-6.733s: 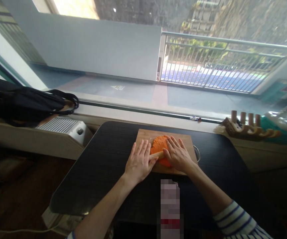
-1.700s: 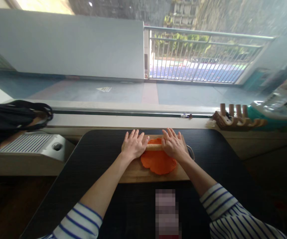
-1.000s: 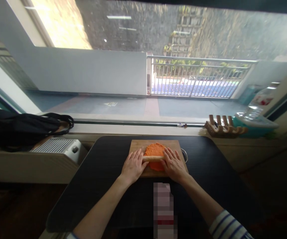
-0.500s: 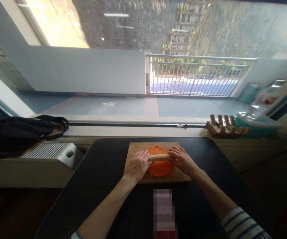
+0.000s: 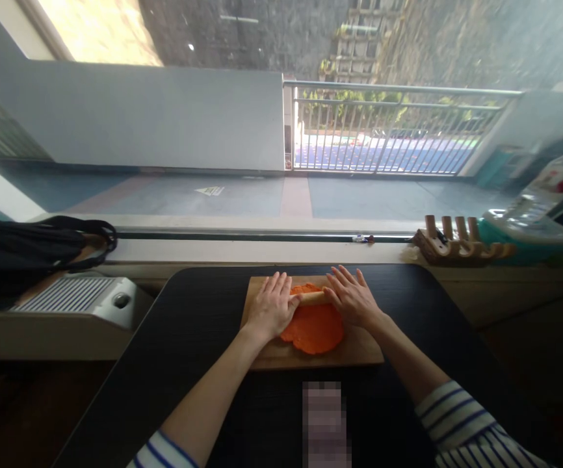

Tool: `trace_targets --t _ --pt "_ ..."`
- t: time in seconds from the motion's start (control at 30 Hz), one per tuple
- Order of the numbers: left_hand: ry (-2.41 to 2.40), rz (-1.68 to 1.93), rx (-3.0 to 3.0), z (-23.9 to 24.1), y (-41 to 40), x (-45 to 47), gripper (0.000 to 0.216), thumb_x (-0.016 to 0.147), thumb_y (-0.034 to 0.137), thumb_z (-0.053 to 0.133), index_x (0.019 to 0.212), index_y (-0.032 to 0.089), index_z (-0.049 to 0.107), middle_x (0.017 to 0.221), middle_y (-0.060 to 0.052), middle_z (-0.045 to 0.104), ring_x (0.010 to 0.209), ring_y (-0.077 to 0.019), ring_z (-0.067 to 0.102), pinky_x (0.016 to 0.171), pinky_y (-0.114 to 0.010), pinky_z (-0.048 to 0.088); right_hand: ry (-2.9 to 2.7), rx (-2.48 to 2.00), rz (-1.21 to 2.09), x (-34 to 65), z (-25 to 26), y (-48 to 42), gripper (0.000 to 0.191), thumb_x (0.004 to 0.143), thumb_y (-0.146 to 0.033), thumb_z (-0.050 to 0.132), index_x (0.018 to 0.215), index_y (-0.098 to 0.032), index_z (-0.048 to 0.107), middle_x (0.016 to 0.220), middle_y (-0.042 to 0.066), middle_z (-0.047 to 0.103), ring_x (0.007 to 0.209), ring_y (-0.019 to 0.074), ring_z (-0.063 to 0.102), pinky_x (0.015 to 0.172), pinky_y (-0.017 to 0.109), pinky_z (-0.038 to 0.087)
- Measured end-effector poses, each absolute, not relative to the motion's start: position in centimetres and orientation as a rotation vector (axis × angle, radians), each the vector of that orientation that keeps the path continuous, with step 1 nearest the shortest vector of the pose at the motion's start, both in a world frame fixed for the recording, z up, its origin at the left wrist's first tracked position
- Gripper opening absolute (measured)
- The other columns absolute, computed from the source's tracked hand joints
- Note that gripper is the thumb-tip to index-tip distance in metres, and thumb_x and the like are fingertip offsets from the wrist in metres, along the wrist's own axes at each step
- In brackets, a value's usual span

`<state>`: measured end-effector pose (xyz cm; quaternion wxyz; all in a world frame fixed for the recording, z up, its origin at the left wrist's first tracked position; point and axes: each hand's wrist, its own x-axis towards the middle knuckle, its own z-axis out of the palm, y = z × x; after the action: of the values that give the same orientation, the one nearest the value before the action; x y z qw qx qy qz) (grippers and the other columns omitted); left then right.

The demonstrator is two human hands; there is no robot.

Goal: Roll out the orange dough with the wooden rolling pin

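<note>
A thin wooden rolling pin (image 5: 313, 298) lies crosswise on a flattened sheet of orange dough (image 5: 314, 330), near its far edge. Under the dough is a wooden board (image 5: 359, 354). My left hand (image 5: 270, 305) rests on the pin's left end, its fingers stretched out forward. On the other end lies my right hand (image 5: 352, 298), fingers straight and spread. Both palms cover the pin's ends, so only its middle shows. The dough has a wavy near edge, and its far side is partly hidden by the pin and hands.
The board sits on a black table (image 5: 179, 364) against a window ledge (image 5: 242, 250). A wooden rack (image 5: 457, 247), a teal container (image 5: 539, 240) and a clear bottle (image 5: 549, 188) stand at right. At left are a black bag (image 5: 32, 244) and a white vented unit (image 5: 81, 299). A pixelated patch (image 5: 324, 422) covers something in front.
The rolling pin has moved toward the far edge of the dough, exposing more of the near part. My fingers now extend farther over the pin. The camera view has shifted slightly.
</note>
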<state>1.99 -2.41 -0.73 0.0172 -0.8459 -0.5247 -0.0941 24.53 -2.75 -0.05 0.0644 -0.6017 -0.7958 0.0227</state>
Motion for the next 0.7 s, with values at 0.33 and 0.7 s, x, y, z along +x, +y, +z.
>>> trace_targets --t 0.33,0.7 --pt "-1.787 -0.264 -2.598 0.1 1.4 2.6 0.066 0.095 0.052 0.016 0.136 0.01 0.045 0.143 -0.015 0.043 0.136 -0.0262 0.033 0.113 -0.044 0.022 -2.339 -1.902 0.072 23.7 0.2 0.5 0.048 0.097 -0.039 0.023 0.134 -0.021 0.047 0.145 0.009 0.041 0.138 0.0257 0.028 0.111 0.056 0.016" --pt "-1.935 -0.209 -2.654 -0.1 5.1 2.6 0.067 0.093 0.056 0.016 0.14 0.014 0.038 0.148 -0.012 0.035 0.14 -0.0259 0.024 0.114 -0.046 0.018 -2.307 -2.053 0.223 23.6 0.3 3.3 0.048 0.096 -0.034 0.021 0.138 -0.023 0.04 0.148 0.008 0.035 0.139 0.0259 0.022 0.109 0.06 0.017"
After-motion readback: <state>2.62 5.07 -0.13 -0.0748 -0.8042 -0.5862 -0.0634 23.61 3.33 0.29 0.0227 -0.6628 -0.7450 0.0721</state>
